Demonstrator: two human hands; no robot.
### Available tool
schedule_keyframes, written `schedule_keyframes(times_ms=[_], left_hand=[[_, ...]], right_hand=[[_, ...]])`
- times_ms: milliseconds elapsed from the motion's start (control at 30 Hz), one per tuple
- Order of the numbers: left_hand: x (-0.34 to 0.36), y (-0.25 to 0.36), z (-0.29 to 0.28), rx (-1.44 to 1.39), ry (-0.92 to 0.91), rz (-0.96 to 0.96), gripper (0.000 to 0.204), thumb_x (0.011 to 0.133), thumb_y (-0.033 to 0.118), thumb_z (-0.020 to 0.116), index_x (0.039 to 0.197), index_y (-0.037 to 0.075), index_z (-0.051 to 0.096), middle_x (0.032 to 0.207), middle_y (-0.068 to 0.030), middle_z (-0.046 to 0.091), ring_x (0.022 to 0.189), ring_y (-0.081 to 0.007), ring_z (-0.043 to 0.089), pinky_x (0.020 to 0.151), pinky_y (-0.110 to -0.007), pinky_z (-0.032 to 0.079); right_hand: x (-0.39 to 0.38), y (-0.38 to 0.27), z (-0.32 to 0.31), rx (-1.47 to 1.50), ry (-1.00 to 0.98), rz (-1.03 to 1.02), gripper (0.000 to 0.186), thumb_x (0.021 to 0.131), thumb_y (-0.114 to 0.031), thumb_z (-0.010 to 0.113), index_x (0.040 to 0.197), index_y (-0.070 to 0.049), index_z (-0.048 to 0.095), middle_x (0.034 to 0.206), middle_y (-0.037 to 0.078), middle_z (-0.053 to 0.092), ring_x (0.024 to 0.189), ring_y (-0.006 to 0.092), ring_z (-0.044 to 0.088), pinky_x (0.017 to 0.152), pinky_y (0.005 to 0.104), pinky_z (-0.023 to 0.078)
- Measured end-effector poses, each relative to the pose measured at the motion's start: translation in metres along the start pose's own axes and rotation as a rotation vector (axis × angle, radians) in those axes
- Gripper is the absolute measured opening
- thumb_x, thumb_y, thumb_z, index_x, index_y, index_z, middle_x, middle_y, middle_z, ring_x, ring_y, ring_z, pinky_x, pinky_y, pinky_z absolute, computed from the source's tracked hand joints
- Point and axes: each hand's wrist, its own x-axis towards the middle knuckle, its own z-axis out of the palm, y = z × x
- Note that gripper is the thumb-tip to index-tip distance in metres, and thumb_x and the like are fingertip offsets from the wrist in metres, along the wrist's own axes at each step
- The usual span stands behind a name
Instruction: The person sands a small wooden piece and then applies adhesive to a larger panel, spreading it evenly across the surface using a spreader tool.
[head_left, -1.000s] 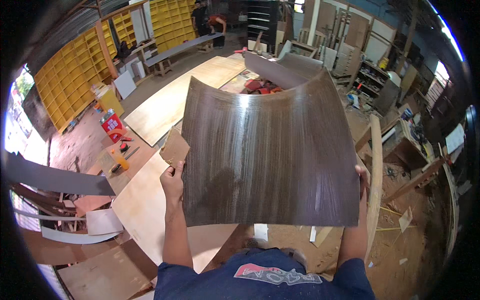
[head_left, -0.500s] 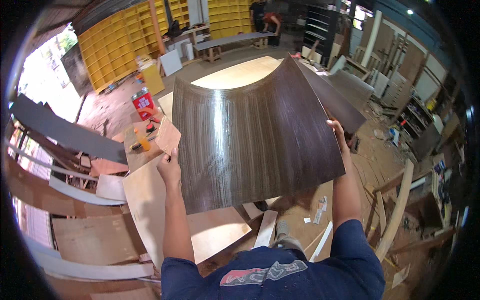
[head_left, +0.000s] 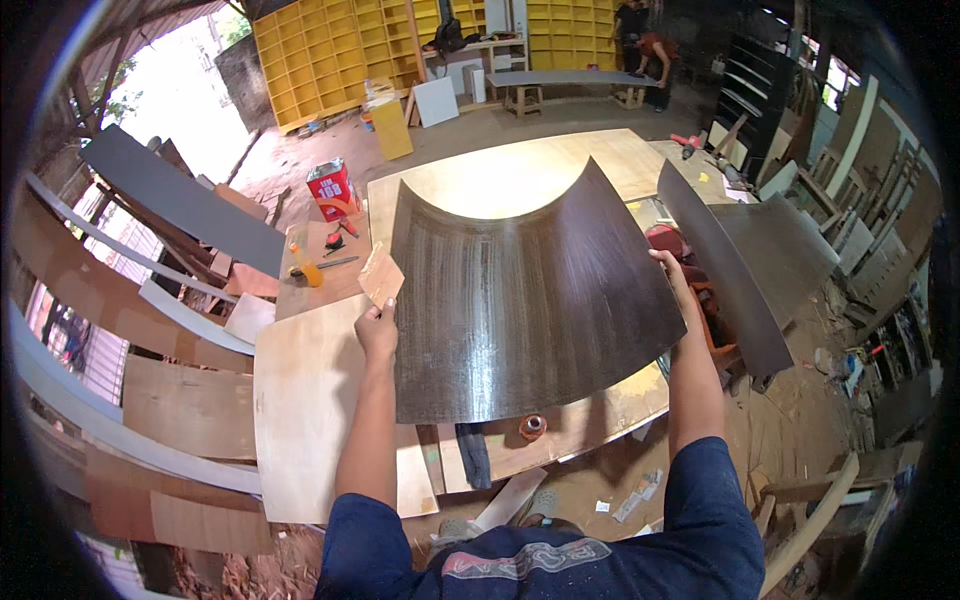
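Note:
A dark brown wood-grain laminate sheet (head_left: 530, 300) is bowed in front of me, above the workbench, with glossy wet-looking streaks down its face. My right hand (head_left: 672, 275) grips its right edge. At the left edge, my left hand (head_left: 377, 328) is closed on a small angular piece of wood board (head_left: 381, 277), which sticks up from the fingers. Whether those fingers also press on the sheet is hard to see. Pale plywood (head_left: 320, 410) lies under and left of the sheet. A small round bottle (head_left: 532, 427) stands just past its near edge, beside a dark cloth (head_left: 473, 455).
Left on the bench are a red can (head_left: 333, 190), an orange bottle (head_left: 306, 266) and a tape measure (head_left: 334, 242). Another dark curved sheet (head_left: 725, 265) stands to the right. Long boards (head_left: 185, 200) lean at the left. Far back, a person (head_left: 658, 60) bends over a long table (head_left: 570, 78).
My view has shifted, and the laminate sheet now sits lower and flatter over the bench. The small bottle and dark cloth have come into sight. Both hands keep their holds.

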Motion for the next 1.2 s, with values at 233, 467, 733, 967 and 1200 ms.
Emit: schedule_keyframes(times_ms=[233,467,733,967,1200], left_hand=[[-0.005,-0.017,0.071,0.013,-0.003,-0.045,0.028,0.098,0.021,0.071,0.095,-0.006,0.076,0.078,-0.002,0.071,0.07,-0.0088,0.056,0.067,-0.03,0.047],[-0.029,-0.032,0.123,0.012,-0.033,-0.09,0.029,0.098,0.022,0.072,0.099,-0.008,0.075,0.082,-0.005,0.071,0.075,-0.0108,0.057,0.073,-0.032,0.048],[-0.037,-0.069,0.133,0.009,-0.053,-0.109,0.03,0.099,0.022,0.071,0.097,-0.008,0.075,0.086,-0.0053,0.071,0.077,-0.0115,0.056,0.074,-0.031,0.047],[-0.055,-0.071,0.126,-0.035,-0.1,-0.197,0.03,0.1,0.022,0.07,0.105,-0.006,0.075,0.093,-0.0035,0.071,0.083,-0.0115,0.057,0.077,-0.031,0.046],[-0.06,-0.089,0.11,-0.088,-0.153,-0.219,0.029,0.101,0.021,0.068,0.116,-0.003,0.075,0.109,-0.0065,0.074,0.097,-0.0127,0.063,0.089,-0.029,0.047]], right_hand=[[0.032,-0.008,-0.051,0.031,0.017,0.025,0.045,0.089,-0.046,0.062,0.109,-0.007,0.073,0.093,0.007,0.072,0.078,0.0237,0.066,0.072,0.0379,0.051],[0.043,-0.007,-0.11,0.086,0.066,0.072,0.041,0.089,-0.043,0.063,0.105,-0.006,0.072,0.091,0.007,0.071,0.078,0.0237,0.065,0.074,0.0384,0.05],[0.039,0.007,-0.15,0.223,0.098,0.074,0.04,0.093,-0.044,0.063,0.107,-0.007,0.072,0.094,0.007,0.071,0.083,0.0244,0.066,0.078,0.0404,0.053],[0.039,0.007,-0.2,0.007,0.08,0.122,0.075,0.095,-0.063,0.059,0.148,-0.01,0.056,0.151,0.015,0.054,0.134,0.033,0.052,0.112,0.0466,0.038],[-0.004,0.01,-0.246,-0.658,0.149,0.022,0.087,0.097,-0.064,0.06,0.15,0.004,0.049,0.152,0.015,0.052,0.14,0.0272,0.048,0.119,0.0368,0.032]])
